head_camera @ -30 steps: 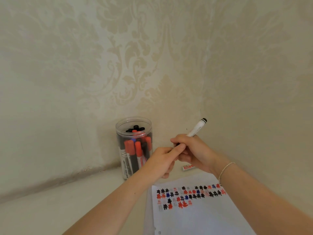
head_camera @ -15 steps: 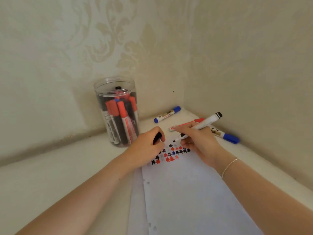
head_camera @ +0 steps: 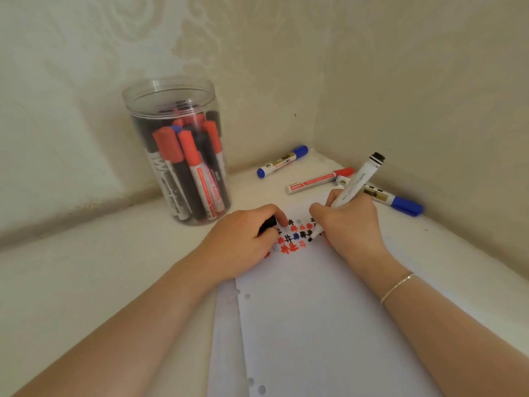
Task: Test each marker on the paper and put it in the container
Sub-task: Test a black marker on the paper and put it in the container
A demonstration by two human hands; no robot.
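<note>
The right hand (head_camera: 347,222) pinches a white marker (head_camera: 356,181) between curled fingers and thumb. The marker's long axis is tilted: the tip (head_camera: 312,237) points down and to the left onto the paper (head_camera: 315,325), and the black rear end points up and to the right, toward the wall corner. The tip sits among rows of small black, red and blue test marks (head_camera: 292,239) at the far end of the paper.

The left hand (head_camera: 243,242) rests on the paper's left edge, fingers curled round a black cap (head_camera: 267,224).

The container (head_camera: 177,150), a clear round jar, stands upright on the table (head_camera: 86,267) to the left, near the wall. It holds red, black and blue markers standing on end.

Three markers lie flat beyond the paper: a blue-capped marker (head_camera: 282,161), a red marker (head_camera: 317,181) and a second blue marker (head_camera: 396,200). Their label printing is too small to read.
</note>
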